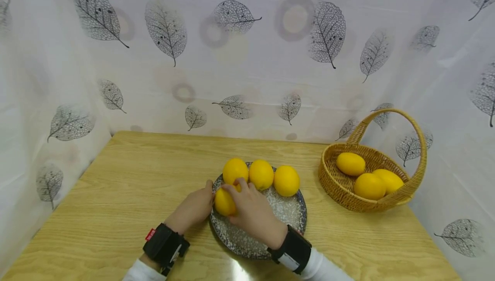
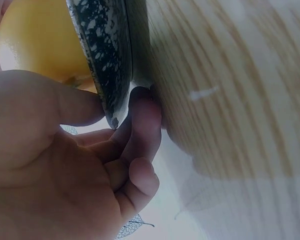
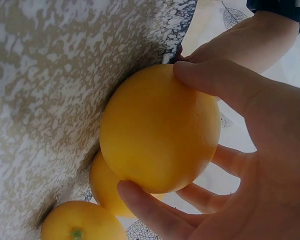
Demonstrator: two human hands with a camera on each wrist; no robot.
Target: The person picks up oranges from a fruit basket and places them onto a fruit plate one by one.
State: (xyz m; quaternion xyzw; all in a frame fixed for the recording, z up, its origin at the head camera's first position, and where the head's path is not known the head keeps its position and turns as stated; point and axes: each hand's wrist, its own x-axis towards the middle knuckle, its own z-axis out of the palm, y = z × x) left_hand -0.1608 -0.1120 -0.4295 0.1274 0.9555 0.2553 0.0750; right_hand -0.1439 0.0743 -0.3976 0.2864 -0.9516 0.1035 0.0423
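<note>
A round speckled grey plate with a dark rim lies on the table. At its left edge my left hand pinches the rim, thumb above and fingers beneath, as the left wrist view shows. My right hand grips a yellow-orange orange with thumb and fingers round it, at the plate's left side. Along the far rim sit three more oranges: a left one, a middle one and a right one. In the right wrist view, a green stem end marks one orange.
On the right of the wooden table stands a wicker basket with a tall arched handle. Inside it are three yellow fruits, one of them an oval fruit. A leaf-printed curtain hangs behind and at both sides.
</note>
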